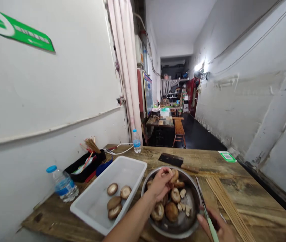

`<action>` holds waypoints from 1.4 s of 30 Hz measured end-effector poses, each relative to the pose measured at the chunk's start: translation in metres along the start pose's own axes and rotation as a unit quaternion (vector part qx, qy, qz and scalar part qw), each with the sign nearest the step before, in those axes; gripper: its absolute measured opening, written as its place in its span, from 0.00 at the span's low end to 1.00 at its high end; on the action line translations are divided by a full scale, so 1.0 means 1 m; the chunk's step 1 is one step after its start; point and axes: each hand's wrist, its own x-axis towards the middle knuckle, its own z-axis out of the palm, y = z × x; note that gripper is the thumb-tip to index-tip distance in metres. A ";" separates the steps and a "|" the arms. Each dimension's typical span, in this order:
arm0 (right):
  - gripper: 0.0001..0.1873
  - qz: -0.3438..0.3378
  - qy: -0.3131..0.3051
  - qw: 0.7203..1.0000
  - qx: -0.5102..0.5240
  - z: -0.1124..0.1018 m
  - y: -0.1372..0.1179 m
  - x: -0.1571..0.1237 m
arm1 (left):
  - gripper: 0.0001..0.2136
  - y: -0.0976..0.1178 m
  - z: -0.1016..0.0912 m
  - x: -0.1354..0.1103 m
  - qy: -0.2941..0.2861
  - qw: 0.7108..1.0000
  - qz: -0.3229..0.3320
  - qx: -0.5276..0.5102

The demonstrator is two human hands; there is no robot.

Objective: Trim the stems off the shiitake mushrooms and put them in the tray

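Worktop (258,188), rough wooden planks, carrying the following in front of you.

Item: your left hand (161,185), fingers closed on a brown mushroom (175,175) at the far side of the bowl, above the others there.

Item: your right hand (217,223), wrapped around the pale green handle of a knife (211,226), blade pointing away from you, just beside the bowl's right rim.

Item: round metal bowl (193,193), between your hands, holding whole mushrooms, some underside up, and several small pale pieces (187,210) (stem-like in shape) toward its right side.

Item: white rectangular tray (91,201), to the left of the bowl, with four mushrooms grouped toward its right side; two lie touching, one beyond the other.

Item: cleaver (169,158), dark blade, wooden handle, lying flat just beyond the bowl.

Item: bundle of thin wooden sticks (230,208), laid slantwise to the right of your knife.

Item: two blue-capped bottles, one (64,185) left of the tray, the other (136,144) beyond its far end.

Item: green-and-white card with a printed code (227,156), far right corner.

Background: a person (164,101) at a far table.
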 end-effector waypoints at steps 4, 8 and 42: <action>0.26 -0.127 -0.008 0.982 -0.138 -0.007 -0.020 0.005 | 0.19 0.004 -0.006 -0.010 0.044 0.997 -0.034 -0.051; 0.21 -0.222 -0.034 0.916 -0.333 -0.018 -0.039 0.016 | 0.13 0.008 -0.009 -0.015 0.056 0.993 -0.051 -0.095; 0.17 -0.244 -0.154 0.751 -0.594 -0.025 -0.094 0.038 | 0.15 0.010 0.019 -0.036 0.102 0.991 0.072 -0.039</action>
